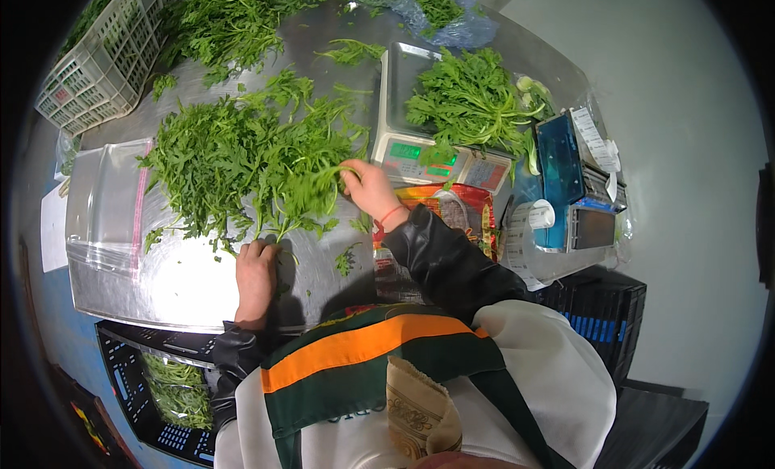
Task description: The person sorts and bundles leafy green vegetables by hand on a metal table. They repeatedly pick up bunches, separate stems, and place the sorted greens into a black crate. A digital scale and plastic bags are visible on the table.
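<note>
A heap of leafy greens [236,154] lies on a stainless steel table [327,287] before me. My right hand [369,190], a red string round its wrist, pinches the stem of one leafy sprig [315,187] at the heap's right side. At the heap's near edge rests my left hand [257,275], fingers curled by some stems; whether it grips any is hidden. Beyond my right hand stands a digital scale [387,148] with lit green displays. A bunch of the same greens [472,99] lies on its pan, some leaves hanging over the displays.
Clear plastic bags [103,196] lie at the left, below a white crate [97,81]. A printed bag [448,208] lies before the scale. At right sits a label printer [569,184] with label strips. A black crate [121,378] holds packed greens; more greens [236,21] lie farther back.
</note>
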### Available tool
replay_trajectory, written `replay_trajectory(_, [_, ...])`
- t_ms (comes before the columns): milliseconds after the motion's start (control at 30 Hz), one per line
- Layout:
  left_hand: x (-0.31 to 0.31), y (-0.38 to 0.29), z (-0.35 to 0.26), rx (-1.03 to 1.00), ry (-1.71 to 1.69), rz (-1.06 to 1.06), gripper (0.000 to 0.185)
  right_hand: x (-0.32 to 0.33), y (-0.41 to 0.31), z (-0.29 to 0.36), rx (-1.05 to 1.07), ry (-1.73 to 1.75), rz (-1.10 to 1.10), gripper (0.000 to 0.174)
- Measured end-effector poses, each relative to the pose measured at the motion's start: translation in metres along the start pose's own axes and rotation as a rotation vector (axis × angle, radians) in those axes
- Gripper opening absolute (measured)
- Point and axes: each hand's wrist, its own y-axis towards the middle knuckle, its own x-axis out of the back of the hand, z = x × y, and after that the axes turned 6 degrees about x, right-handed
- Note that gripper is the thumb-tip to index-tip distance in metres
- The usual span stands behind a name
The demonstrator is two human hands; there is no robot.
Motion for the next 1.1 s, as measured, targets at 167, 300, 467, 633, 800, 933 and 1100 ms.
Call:
replay_trajectory(167, [-0.01, 0.0, 0.002, 0.023, -0.051, -0.071, 0.023, -0.026, 0.019, -0.021, -0.134, -0.144, 0.073, 0.035])
replay_trajectory(300, [-0.012, -0.001, 0.007, 0.025, -0.102, -0.106, 0.02, -0.021, 0.02, -0.008, -0.19, 0.049, 0.172, 0.032])
replay_trajectory(467, [-0.014, -0.004, 0.007, 0.06, -0.139, -0.122, 0.02, 0.019, 0.02, 0.017, -0.351, 0.479, 0.082, 0.027])
replay_trajectory(633, [-0.006, 0.0, 0.005, 0.058, -0.14, -0.109, 0.02, 0.041, 0.019, 0.028, -0.39, 0.489, 0.108, 0.019])
replay_trajectory(800, [0.018, 0.002, -0.028, 0.034, -0.238, -0.165, 0.017, 0.049, 0.014, 0.047, -0.281, 0.5, 0.022, 0.022])
replay_trajectory(933, [0.019, 0.003, -0.066, 0.19, -0.937, 0.041, 0.033, 0.023, -0.009, 0.082, 0.339, -0.187, 0.169, 0.022])
replay_trajectory(1100, [0.012, 0.003, -0.061, 0.793, -1.957, 0.135, 0.035, 0.007, -0.023, 0.089, 0.245, 0.192, 0.759, 0.035])
